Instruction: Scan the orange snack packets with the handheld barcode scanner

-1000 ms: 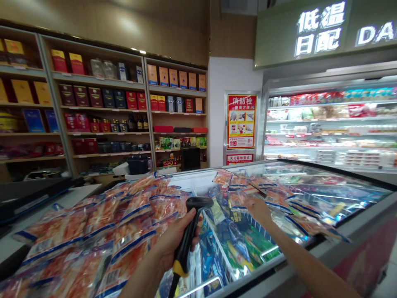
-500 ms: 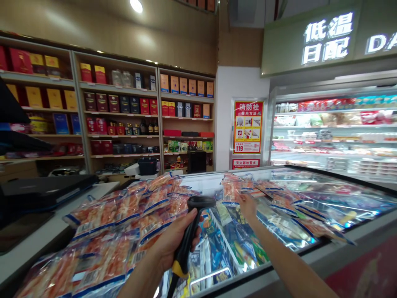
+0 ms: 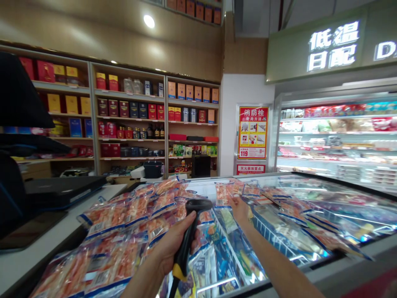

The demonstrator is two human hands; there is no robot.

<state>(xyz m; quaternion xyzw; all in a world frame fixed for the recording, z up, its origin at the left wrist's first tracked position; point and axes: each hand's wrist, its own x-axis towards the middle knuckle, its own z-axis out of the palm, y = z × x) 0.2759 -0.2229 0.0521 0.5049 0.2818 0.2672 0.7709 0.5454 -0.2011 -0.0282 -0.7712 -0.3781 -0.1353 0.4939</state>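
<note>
My left hand [image 3: 173, 240] is wrapped round the handle of a black and yellow barcode scanner [image 3: 188, 231], its head up and its cord running down out of view. My right hand [image 3: 240, 210] pinches the near edge of a clear packet of orange-pink food sticks [image 3: 223, 193] above the freezer. The packet has blue edging and a barcode label at its lower left. It is just right of the scanner head, apart from it. Many similar packets [image 3: 108, 215] lie heaped to the left, and more packets [image 3: 291, 211] lie on the glass to the right.
A chest freezer [image 3: 322, 269] with a glass top and wire baskets spans the front. At the left is a white counter [image 3: 77, 211] with a black device [image 3: 65, 190]. Shelves of boxes [image 3: 130, 109] and a lit fridge [image 3: 335, 136] stand behind.
My right hand has moved left with the packet, bringing it closer to the scanner. My left hand keeps the scanner nearly in place. The head view has turned slightly left and up.
</note>
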